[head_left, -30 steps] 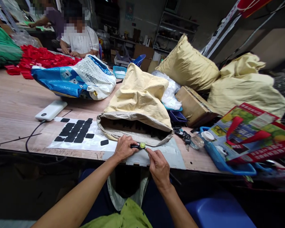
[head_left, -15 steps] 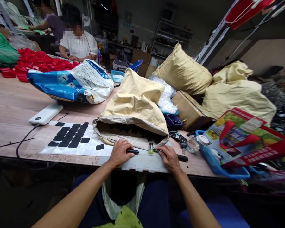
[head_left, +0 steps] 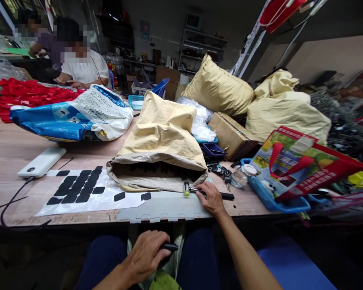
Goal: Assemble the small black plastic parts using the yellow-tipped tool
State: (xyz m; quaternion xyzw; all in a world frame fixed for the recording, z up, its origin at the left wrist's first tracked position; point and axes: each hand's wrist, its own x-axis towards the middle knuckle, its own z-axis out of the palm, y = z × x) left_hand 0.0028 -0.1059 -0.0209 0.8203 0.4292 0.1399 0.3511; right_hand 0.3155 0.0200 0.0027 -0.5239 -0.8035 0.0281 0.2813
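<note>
Wrapped round a black cylindrical object (head_left: 170,246), my left hand (head_left: 148,254) is below the table's front edge, over my lap. My right hand (head_left: 211,197) rests on the handle of a small hammer (head_left: 186,190) with a yellow-green end, its fingers closed round it. The hammer lies on a grey sheet (head_left: 166,207) at the table edge. Behind it a beige cloth sack (head_left: 166,129) lies with its mouth facing me and dark contents inside. Black rounded pieces (head_left: 75,188) sit in rows on white paper (head_left: 107,203) to the left.
A white power bank (head_left: 42,162) with a cable and a blue-white bag (head_left: 78,114) are at left. Keys (head_left: 227,181), a jar (head_left: 239,177) and a blue basket (head_left: 269,197) with a red bag (head_left: 305,169) stand right. Two people sit at the back left.
My left hand has moved down off the table with the black object, uncovering a black piece on the paper's edge. My right hand stays at the hammer. The view has shifted somewhat.
</note>
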